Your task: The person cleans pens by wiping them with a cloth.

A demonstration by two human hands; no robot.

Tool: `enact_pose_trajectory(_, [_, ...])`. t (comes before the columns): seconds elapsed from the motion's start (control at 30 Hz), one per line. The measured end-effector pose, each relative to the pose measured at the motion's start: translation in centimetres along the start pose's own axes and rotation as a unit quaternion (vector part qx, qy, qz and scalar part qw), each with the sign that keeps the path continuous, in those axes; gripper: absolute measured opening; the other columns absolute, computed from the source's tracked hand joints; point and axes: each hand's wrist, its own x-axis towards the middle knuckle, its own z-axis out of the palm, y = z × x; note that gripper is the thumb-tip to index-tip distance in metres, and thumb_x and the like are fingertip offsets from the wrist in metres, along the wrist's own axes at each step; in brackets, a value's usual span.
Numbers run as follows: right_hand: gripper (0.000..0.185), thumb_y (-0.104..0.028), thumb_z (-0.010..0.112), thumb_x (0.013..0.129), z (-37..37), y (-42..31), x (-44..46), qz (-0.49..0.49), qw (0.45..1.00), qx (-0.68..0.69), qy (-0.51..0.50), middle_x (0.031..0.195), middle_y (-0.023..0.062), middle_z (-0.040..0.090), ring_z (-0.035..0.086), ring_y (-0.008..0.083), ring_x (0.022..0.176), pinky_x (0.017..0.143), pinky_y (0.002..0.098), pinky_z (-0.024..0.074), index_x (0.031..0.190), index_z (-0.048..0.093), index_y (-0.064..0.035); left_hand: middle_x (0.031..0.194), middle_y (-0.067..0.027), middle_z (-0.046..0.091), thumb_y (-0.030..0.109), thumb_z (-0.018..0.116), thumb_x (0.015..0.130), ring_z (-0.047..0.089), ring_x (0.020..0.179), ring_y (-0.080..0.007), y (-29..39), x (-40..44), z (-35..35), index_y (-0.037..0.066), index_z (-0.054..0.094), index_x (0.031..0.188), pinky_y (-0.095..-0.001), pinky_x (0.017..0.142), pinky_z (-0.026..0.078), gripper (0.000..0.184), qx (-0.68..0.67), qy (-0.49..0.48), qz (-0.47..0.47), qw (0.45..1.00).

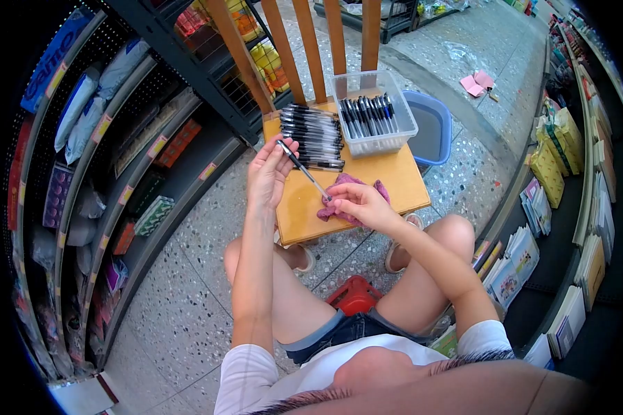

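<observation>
My left hand point(271, 169) pinches the dark upper end of a pen point(302, 167), which slants down to the right in front of me. At its lower, clear end my right hand point(364, 205) closes its fingertips. Below my right hand a crumpled purple-red cloth point(344, 216) lies on the wooden chair seat point(300, 220). Behind the held pen, a row of several black-capped pens point(312, 131) is laid out on the seat. A clear plastic box point(381, 146) to their right holds several more dark pens point(368, 115).
A blue basin point(432, 128) stands behind the chair's right side. Stocked shelves curve along the left point(140, 162) and right point(559, 273). Pink paper point(476, 84) lies on the speckled floor point(187, 304). A red stool point(354, 295) is between my legs.
</observation>
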Motion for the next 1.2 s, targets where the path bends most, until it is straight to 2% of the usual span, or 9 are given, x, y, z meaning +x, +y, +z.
enact_pose_trajectory(0.2, [0.022,-0.008,0.057,0.086,-0.5,-1.6,-0.4,0.071,0.995,0.064,-0.008,0.082,0.0037,0.063,0.054,0.0047,0.065,0.051,0.0180,0.0412,0.107,0.055,0.0012,0.109,-0.0159,0.059,0.007,0.052,0.089,0.058,0.104,-0.0253,-0.7,0.2,0.7,-0.002,0.049,0.117,-0.0369,0.090,0.049,0.029,0.008,-0.001,-0.011,1.000])
enact_pose_trajectory(0.3, [0.020,-0.007,0.057,0.086,-1.0,-2.0,-0.6,0.063,0.996,0.064,-0.012,0.083,0.0041,0.063,0.055,0.0057,0.066,0.053,0.0189,0.0428,0.104,0.056,0.0012,0.108,-0.0149,0.060,0.008,0.052,0.090,0.058,0.103,-0.0246,-1.0,0.3,1.2,-0.001,0.049,0.118,-0.0359,0.089,0.049,0.030,0.018,-0.003,-0.019,1.000])
enact_pose_trajectory(0.4, [0.021,-0.008,0.058,0.086,-1.5,-2.9,-0.7,0.046,0.997,0.055,-0.004,0.086,0.0045,0.064,0.056,0.0063,0.071,0.064,0.0186,0.0458,0.105,0.057,0.0010,0.104,-0.0114,0.061,0.009,0.053,0.090,0.060,0.098,-0.0212,-0.9,0.8,1.9,0.002,0.051,0.118,-0.0332,0.085,0.050,0.029,0.038,0.002,-0.028,0.999])
enact_pose_trajectory(0.6, [0.022,-0.007,0.060,0.085,-2.9,-5.1,-0.8,0.005,0.998,0.061,0.034,0.087,0.0053,0.064,0.058,0.0066,0.073,0.066,0.0190,0.0464,0.106,0.058,0.0014,0.096,-0.0040,0.063,0.011,0.054,0.090,0.060,0.087,-0.0134,-0.7,3.6,3.9,0.005,0.053,0.118,-0.0285,0.077,0.051,0.029,0.072,-0.035,-0.046,0.996])
enact_pose_trajectory(0.7, [0.021,-0.005,0.058,0.084,-3.9,-6.5,-0.9,-0.001,0.997,0.051,0.063,0.086,0.0044,0.064,0.059,0.0070,0.076,0.066,0.0202,0.0472,0.103,0.058,0.0035,0.095,-0.0034,0.063,0.011,0.054,0.089,0.060,0.086,-0.0128,-0.1,5.0,6.7,0.005,0.053,0.118,-0.0281,0.076,0.051,0.029,0.103,-0.044,-0.054,0.992])
enact_pose_trajectory(0.9, [0.017,-0.008,0.061,0.083,-6.8,-7.5,-0.2,-0.106,0.977,-0.055,0.175,0.084,0.0010,0.064,0.056,0.0032,0.070,0.063,0.0184,0.0451,0.097,0.062,0.0024,0.096,-0.0053,0.063,0.011,0.056,0.088,0.061,0.088,-0.0159,-1.3,9.4,11.9,0.004,0.055,0.113,-0.0305,0.078,0.051,0.025,0.141,-0.067,-0.074,0.985])
enact_pose_trajectory(1.0, [0.016,-0.010,0.065,0.080,-7.9,-8.9,-0.3,-0.101,0.967,-0.084,0.219,0.081,0.0025,0.063,0.056,0.0056,0.067,0.062,0.0206,0.0452,0.093,0.065,-0.0004,0.096,-0.0063,0.063,0.011,0.056,0.088,0.061,0.088,-0.0162,-2.7,11.8,13.2,0.004,0.055,0.112,-0.0306,0.078,0.051,0.025,0.149,-0.087,-0.092,0.981])
enact_pose_trajectory(1.1, [0.016,-0.011,0.069,0.074,-9.0,-10.2,-0.1,-0.155,0.901,-0.267,0.306,0.088,0.0069,0.061,0.057,0.0145,0.078,0.070,0.0275,0.0456,0.088,0.067,-0.0034,0.095,-0.0067,0.063,0.010,0.056,0.088,0.061,0.086,-0.0162,-3.9,14.0,14.3,0.004,0.057,0.109,-0.0301,0.075,0.052,0.022,0.147,-0.097,-0.117,0.977])
enact_pose_trajectory(1.2, [0.016,-0.013,0.070,0.070,-10.4,-9.6,0.8,-0.229,0.820,-0.374,0.369,0.098,0.0113,0.057,0.052,0.0259,0.094,0.083,0.0354,0.0415,0.084,0.068,-0.0061,0.093,-0.0067,0.063,0.008,0.056,0.088,0.061,0.083,-0.0157,-5.3,16.3,14.8,0.004,0.057,0.108,-0.0293,0.074,0.053,0.021,0.168,-0.090,-0.144,0.971])
